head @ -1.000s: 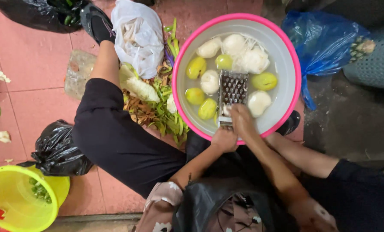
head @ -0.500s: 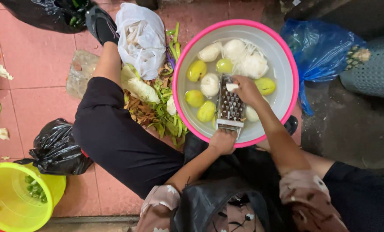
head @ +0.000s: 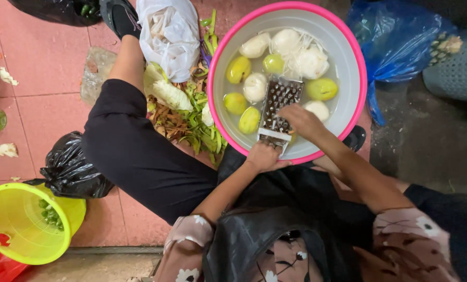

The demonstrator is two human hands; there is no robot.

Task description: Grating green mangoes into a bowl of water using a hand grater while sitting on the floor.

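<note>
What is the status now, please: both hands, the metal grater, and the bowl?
Left hand grips flat metal grater at its lower end. Right hand presses on grater face; what it holds is hidden. Pink-rimmed round bowl holds water, green and peeled white fruits. Nothing blocks.

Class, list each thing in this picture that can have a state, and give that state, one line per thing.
Pink-rimmed basin: holds water and floating fruits.
Metal grater: tilted in the basin.
Left hand: grips the grater's lower end.
Right hand: pressed on the grater face.
Fruits: some peeled white, some green-skinned.
Yellow basket: open, holds green bits.
White bag: crumpled on the floor.
</note>
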